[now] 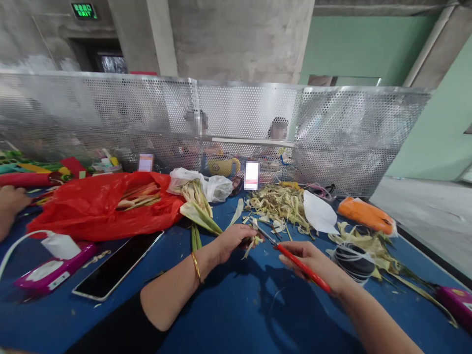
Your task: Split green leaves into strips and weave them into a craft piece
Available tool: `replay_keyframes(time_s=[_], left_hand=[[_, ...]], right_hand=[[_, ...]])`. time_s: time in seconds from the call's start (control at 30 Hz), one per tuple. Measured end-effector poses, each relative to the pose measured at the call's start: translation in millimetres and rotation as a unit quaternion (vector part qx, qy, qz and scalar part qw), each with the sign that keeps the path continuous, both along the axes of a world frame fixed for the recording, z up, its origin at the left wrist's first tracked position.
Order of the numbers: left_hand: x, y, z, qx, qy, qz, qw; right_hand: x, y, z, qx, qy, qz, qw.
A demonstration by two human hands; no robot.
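Above the blue table (228,309), the left hand (236,240) pinches pale husk pieces (252,244) in its grip while the right hand (309,258) grasps red-handled scissors (303,267) beside them, so trimming seems underway, the next cut probably needing a steady hold.

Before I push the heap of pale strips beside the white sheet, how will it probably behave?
The heap of pale strips is probably light for its bulk, as the strips look thin and curled. It may scatter rather than slide as one, since its front edge breaks up into separate pieces on the blue table.
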State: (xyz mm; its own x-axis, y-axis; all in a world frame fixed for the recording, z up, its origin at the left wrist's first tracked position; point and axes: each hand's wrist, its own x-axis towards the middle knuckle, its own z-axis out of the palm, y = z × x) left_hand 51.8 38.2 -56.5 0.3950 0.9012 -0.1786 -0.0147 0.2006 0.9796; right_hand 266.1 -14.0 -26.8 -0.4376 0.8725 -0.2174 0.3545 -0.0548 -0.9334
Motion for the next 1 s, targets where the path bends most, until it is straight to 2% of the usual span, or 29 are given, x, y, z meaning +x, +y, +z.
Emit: replay_keyframes(time_s=[0.2, 0.33, 0.43, 0.6, 0.77, 0.9, 1.0], left_hand=[[-1, 1, -1.0, -0.002, 0.001, -0.013, 1.0], [-1, -1, -1.7, -0.02, -0.039, 0.011, 0.999], [-1, -2, 0.4, -0.048, -0.102, 0.048, 0.992], [-3, 1, 6.6, -0.094, -0.185, 0.128, 0.97], [-5, 7, 7.8, -0.147, -0.308, 0.224, 0.913], [-6, 6, 8.9, -0.16, -0.342, 0.248, 0.892], [-5, 5, 9.9, -0.169, -0.351, 0.248, 0.887]], right_hand=[[1, 2, -7.8, 0.024, -0.002, 0.005, 1.0], [0, 6, -12.3, 0.088, -0.002, -0.062, 0.994], [0, 5, -11.4, 0.085, 0.026, -0.107, 0.99], [5, -5, -2.2, 0.098, 0.059, -0.059, 0.992], [4, -8, 6.5, 0.088, 0.009, 0.012, 0.996], [3, -5, 4.2, 0.094, -0.043, 0.012, 0.995], [3, -2, -2.8, 0.108, -0.073, -0.01, 0.991]])
